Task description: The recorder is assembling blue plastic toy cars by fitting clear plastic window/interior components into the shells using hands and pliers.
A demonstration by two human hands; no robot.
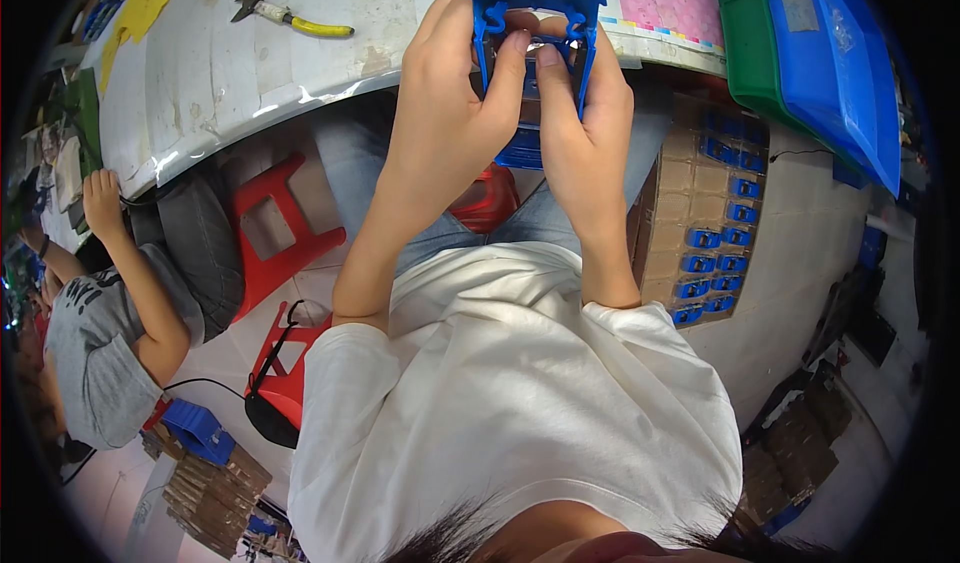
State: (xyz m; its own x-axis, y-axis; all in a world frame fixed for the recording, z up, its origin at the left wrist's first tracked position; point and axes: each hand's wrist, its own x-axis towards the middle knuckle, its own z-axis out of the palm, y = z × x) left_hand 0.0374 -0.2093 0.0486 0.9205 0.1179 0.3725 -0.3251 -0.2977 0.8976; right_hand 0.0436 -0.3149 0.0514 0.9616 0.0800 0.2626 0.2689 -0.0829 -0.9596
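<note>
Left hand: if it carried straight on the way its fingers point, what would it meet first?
The left hand points up and away, thumb already pressed on the blue plastic frame that both hands grip. Past the frame, the grey worktable probably comes next, though depth is unclear.

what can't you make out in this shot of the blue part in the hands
Head view only:
- Blue part: its top is cut off by the picture's edge; the fingers of the left hand and right hand cover its lower half.
- Piece inside the frame: too small and covered by thumbs.
- Blue pieces in the carton: too small for detail.
</note>
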